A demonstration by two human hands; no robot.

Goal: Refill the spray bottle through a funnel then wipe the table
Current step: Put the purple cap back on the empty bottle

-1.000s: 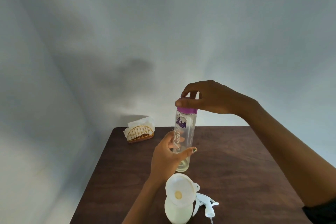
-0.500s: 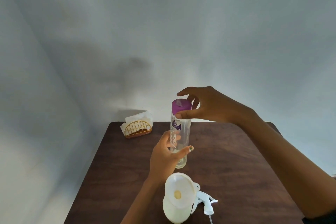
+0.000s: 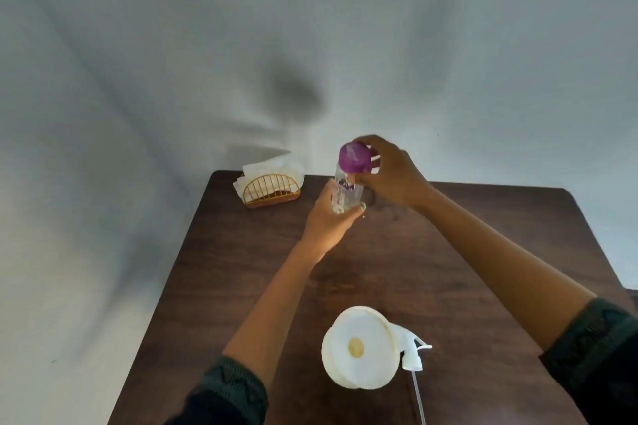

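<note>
A clear water bottle (image 3: pixel 346 191) with a purple cap (image 3: pixel 354 158) is held over the far middle of the dark wooden table (image 3: pixel 448 252). My left hand (image 3: pixel 329 221) grips its lower body from the left. My right hand (image 3: pixel 388 174) holds the purple cap with curled fingers. Near the front edge a white funnel (image 3: pixel 359 347) sits in the mouth of the white spray bottle, whose body is mostly hidden beneath it. The white spray trigger head (image 3: pixel 412 352) with its thin tube lies on the table just right of the funnel.
A gold wire holder with white napkins (image 3: pixel 271 181) stands at the table's far left corner. A pale wall rises behind the table and on the left.
The bottle and both hands have moved away from me, toward the far side of the table. The view has tilted down, so more of the table and my forearms show.
</note>
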